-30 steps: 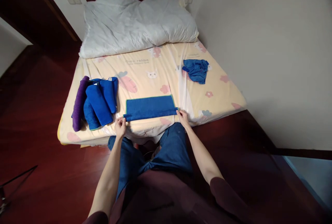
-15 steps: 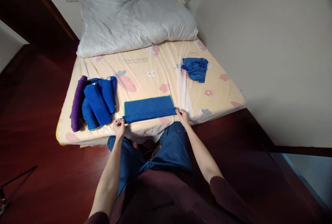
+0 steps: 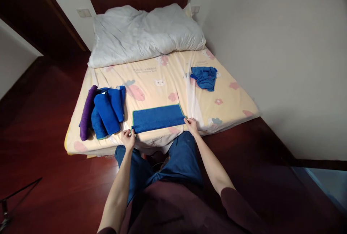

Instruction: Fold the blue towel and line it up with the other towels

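Observation:
A blue towel [image 3: 158, 117] with green edging lies spread in a long strip near the bed's front edge, its near edge turned over in a narrow fold. My left hand [image 3: 128, 139] pinches the near left corner. At the near right corner, my right hand [image 3: 191, 126] grips the other end of the fold between thumb and fingers. Left of the towel sit several rolled blue towels [image 3: 107, 114] in a pile, with a purple rolled towel [image 3: 88, 113] along their left side. A crumpled blue cloth [image 3: 204, 78] rests farther back on the right.
The bed [image 3: 151, 96] has a cream sheet with carrot, rabbit and flower prints. A bulky white quilt [image 3: 146, 35] lies across its head end. A white wall [image 3: 265, 53] runs along the right. On the floor at lower left stands a thin dark stand [image 3: 21, 190].
The view has tilted up slightly, so everything sits lower in the picture. Both hands stay at the towel's near corners; the left fingers have shifted a little on their corner.

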The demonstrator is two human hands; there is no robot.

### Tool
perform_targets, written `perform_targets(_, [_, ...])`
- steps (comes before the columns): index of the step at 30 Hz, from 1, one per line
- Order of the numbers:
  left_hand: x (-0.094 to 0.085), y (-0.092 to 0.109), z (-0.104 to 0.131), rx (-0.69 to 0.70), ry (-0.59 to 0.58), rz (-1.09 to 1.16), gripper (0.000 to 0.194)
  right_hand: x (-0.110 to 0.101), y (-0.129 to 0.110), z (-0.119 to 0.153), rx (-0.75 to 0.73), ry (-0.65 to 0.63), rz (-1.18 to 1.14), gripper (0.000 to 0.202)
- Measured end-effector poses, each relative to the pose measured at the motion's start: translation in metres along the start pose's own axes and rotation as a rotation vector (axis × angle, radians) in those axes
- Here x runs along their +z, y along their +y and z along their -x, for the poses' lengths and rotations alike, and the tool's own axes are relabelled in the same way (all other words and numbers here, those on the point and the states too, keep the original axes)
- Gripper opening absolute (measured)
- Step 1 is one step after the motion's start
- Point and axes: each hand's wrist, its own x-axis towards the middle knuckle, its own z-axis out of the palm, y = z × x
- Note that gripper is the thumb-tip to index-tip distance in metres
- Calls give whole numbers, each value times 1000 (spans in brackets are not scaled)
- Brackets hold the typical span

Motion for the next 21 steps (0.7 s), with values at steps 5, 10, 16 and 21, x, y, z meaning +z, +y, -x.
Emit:
perform_targets(5, [0, -2, -1, -68, -2, 7, 39, 3, 2, -2, -11, 49, -7, 57])
perform_targets(10, [-2, 1, -5, -49, -13, -23, 36, 11, 0, -3, -6, 103, -30, 54])
perform_targets(16, [-20, 12, 0, 197, -80, -91, 36, 0, -20, 18, -174, 133, 82, 36])
perform_targets(21, [-24, 14, -1, 548, -511, -194, 49, -8, -34, 26, -413, -170, 311, 48])
